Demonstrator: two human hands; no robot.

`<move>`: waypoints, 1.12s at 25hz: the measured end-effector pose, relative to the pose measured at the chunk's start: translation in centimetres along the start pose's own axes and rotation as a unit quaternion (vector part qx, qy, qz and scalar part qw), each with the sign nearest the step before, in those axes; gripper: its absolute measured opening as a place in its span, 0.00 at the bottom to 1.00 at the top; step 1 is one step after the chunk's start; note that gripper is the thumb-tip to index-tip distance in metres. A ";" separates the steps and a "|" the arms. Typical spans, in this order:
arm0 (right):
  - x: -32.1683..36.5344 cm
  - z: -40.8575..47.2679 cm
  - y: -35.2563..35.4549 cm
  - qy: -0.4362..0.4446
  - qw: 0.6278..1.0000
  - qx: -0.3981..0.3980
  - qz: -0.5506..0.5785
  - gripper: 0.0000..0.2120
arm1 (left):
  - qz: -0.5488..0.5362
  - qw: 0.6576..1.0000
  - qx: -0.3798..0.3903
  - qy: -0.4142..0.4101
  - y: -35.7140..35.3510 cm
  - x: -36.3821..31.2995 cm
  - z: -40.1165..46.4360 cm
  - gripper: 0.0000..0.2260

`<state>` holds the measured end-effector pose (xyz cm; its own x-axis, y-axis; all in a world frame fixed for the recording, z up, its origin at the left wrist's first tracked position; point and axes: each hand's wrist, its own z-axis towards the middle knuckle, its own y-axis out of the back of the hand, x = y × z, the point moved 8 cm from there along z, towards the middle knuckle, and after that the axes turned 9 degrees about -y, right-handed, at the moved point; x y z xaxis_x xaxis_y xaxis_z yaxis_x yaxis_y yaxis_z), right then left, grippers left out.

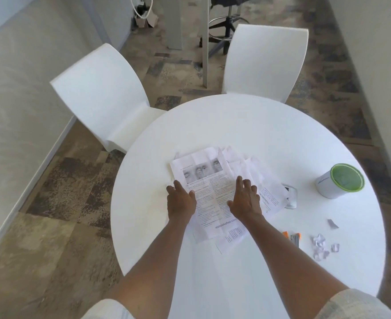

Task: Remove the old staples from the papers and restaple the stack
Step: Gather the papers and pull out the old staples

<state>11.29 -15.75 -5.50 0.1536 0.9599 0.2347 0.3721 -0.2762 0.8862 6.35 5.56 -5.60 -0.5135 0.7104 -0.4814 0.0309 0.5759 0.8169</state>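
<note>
Several printed sheets (209, 180) lie fanned out and overlapping in the middle of the round white table (259, 130). My left hand (181, 199) lies flat with straight fingers at the left edge of the top sheet. My right hand (245, 199) rests flat on the papers to the right of it, fingers spread. An orange and grey tool (293, 237) lies on the table right of my right forearm. A small dark and clear object (290, 196) pokes out from under the papers' right edge; what it is cannot be told.
A white tub with a green lid (338, 181) stands at the table's right. Torn paper scraps (321, 247) lie near the right front edge. Two white chairs (102, 95) (266, 63) stand beyond the table; a stool base (226, 26) is farther back.
</note>
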 end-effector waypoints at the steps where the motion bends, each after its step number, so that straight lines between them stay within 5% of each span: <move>1: 0.1 0.2 0.0 -0.004 1.000 -0.002 -0.003 0.40 | -0.026 0.999 -0.003 0.023 0.1 0.3 0.2 0.24; 8: -0.4 0.6 -0.3 -0.026 0.998 0.003 0.050 0.41 | -0.168 0.978 -0.027 0.121 0.1 2.6 1.4 0.26; 12: -1.1 0.8 -0.3 -0.059 0.988 0.006 0.146 0.40 | -0.217 0.969 -0.034 0.109 -0.1 3.3 1.6 0.11; 17: -2.2 0.7 0.6 -0.090 0.962 0.011 0.259 0.12 | -0.290 0.954 -0.037 0.069 0.7 2.1 1.4 0.11; 21: -3.6 0.5 1.5 -0.101 0.922 0.018 0.374 0.20 | -0.323 0.946 -0.004 0.009 1.4 -0.2 1.7 0.10; 28: -7.9 -0.6 4.6 -0.074 0.856 0.013 0.511 0.11 | -0.299 0.946 0.076 -0.102 0.6 -6.3 1.5 0.09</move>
<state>11.19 -24.52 -3.04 0.5249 0.2008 0.8271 -0.0051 -0.9710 0.2390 10.88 2.03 -2.55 -0.3030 0.2932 -0.9068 -0.0821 0.9399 0.3314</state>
